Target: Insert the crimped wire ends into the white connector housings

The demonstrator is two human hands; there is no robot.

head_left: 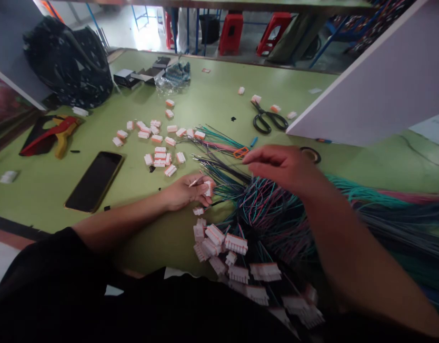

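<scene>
My left hand [193, 190] is closed around a small white connector housing [208, 188] with an orange edge. A thin, pointed metal piece [195, 181] also sticks out between its fingers; its kind is unclear. My right hand [278, 166] hovers over the wire bundle [262, 200], thumb and forefinger pinched at what looks like a thin dark wire [234, 165]. Green, pink and dark wires fan out toward the left hand, with bare metal tips. Below, several larger white connectors [236, 243] hang on wires near my body. Loose small connectors [160, 156] lie left of the wires.
A phone [94, 182] lies left of my forearm, with red-and-yellow pliers [58, 136] beyond it. Black scissors [267, 119] and a tape roll [310, 155] lie to the right. A dark bag [69, 62] stands back left; a pale partition [351, 85] rises on the right.
</scene>
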